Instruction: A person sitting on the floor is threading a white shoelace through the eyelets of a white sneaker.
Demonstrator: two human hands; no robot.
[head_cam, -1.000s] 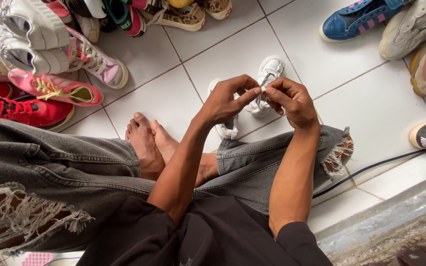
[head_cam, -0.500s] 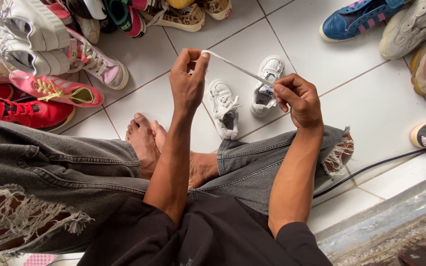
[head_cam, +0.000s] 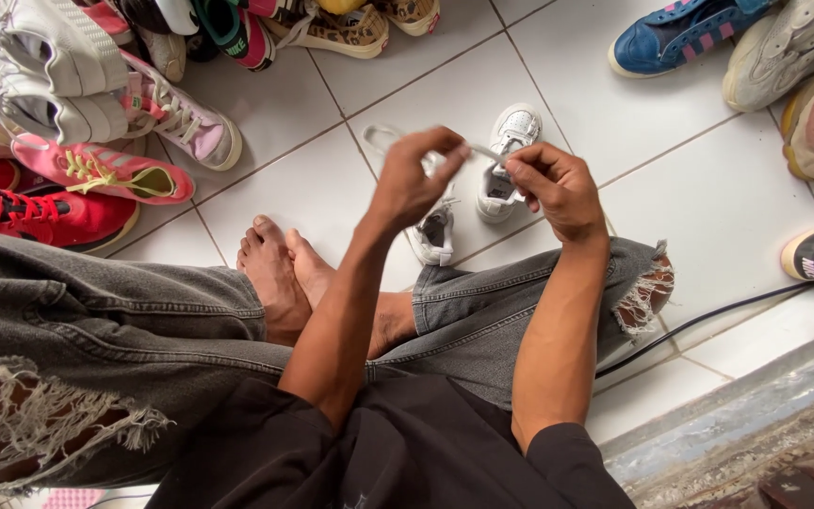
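In the middle of the frame the left hand point(head_cam: 412, 188) and right hand point(head_cam: 553, 188) both pinch a white shoelace point(head_cam: 381, 134). Two small white shoes point(head_cam: 511, 141) lie on the tile floor point(head_cam: 275, 188) just behind them.

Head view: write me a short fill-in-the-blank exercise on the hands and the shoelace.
1. Both hands hold a white ____ between them.
2. The left hand and the right hand work above two small ____ shoes.
3. The floor is laid with white ____.
4. The person's feet are ____.

Missing words: shoelace; white; tiles; bare
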